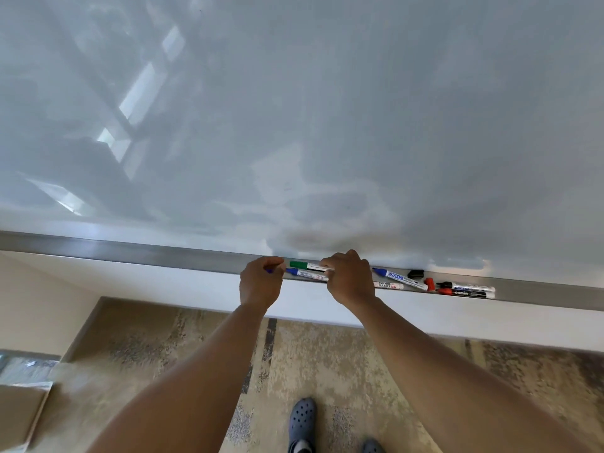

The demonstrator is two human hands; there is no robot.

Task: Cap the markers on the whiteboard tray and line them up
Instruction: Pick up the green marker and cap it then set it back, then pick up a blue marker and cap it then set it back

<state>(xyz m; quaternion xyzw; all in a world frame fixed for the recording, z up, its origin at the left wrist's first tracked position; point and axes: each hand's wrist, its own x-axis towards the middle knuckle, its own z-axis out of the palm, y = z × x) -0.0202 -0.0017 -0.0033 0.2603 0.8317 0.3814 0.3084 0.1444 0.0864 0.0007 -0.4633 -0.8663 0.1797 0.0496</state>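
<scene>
Whiteboard (294,109) fills the upper frame; metal tray (539,291) runs beneath it. Left hand (261,282) is clenched around something blue, mostly hidden. Right hand (349,277) grips the blue marker (307,274), covering its far end; green marker (304,265) lies behind. Further markers (465,289) and loose black cap (415,274) lie rightward, labels unreadable.

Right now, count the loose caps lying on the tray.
2. A black cap lies at the back of the tray, and a red cap sits just right of it, near the front. More may be hidden under the hands.
</scene>
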